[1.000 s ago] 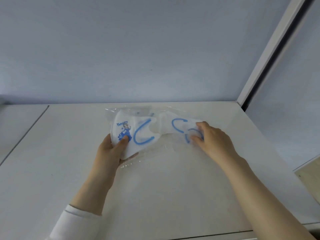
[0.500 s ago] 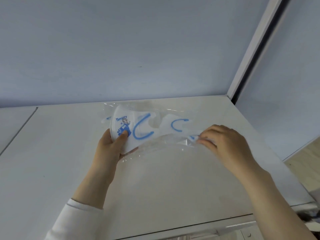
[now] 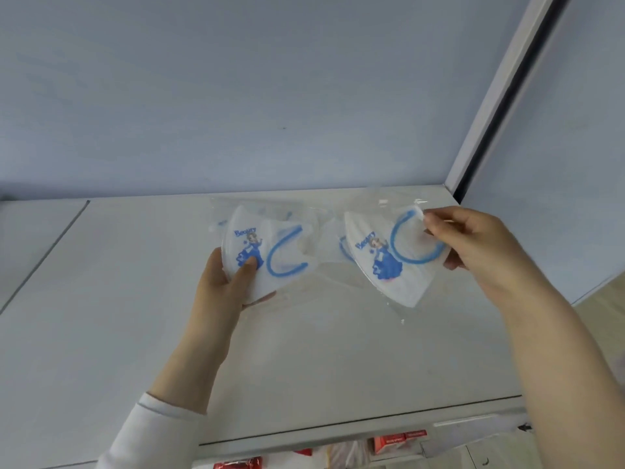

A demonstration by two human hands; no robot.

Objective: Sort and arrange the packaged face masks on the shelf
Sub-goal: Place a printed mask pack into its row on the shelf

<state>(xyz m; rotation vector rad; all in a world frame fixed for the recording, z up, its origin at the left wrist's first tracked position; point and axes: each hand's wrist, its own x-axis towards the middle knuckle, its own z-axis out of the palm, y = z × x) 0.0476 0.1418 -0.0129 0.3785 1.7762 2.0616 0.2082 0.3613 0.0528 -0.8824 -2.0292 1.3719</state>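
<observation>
Two white face masks with blue ear loops and a blue cartoon print, each in a clear plastic bag, are held apart above the white shelf [image 3: 304,360]. My left hand [image 3: 230,282] grips the left packaged mask [image 3: 257,252], thumb on the print. My right hand [image 3: 473,245] pinches the right packaged mask [image 3: 385,262] by its upper right edge, and that mask hangs tilted. The two bags overlap slightly in the middle.
A pale blue wall rises behind the shelf. A white upright post [image 3: 497,96] with a dark gap stands at the right back corner. Below the shelf's front edge, red-and-white packages [image 3: 399,441] show on a lower level. A seam [image 3: 44,255] splits the shelf at left.
The stacked masks have been pulled apart: my right hand drew the second packaged mask out to the right and lifted it. My left hand kept its grip on the first mask.
</observation>
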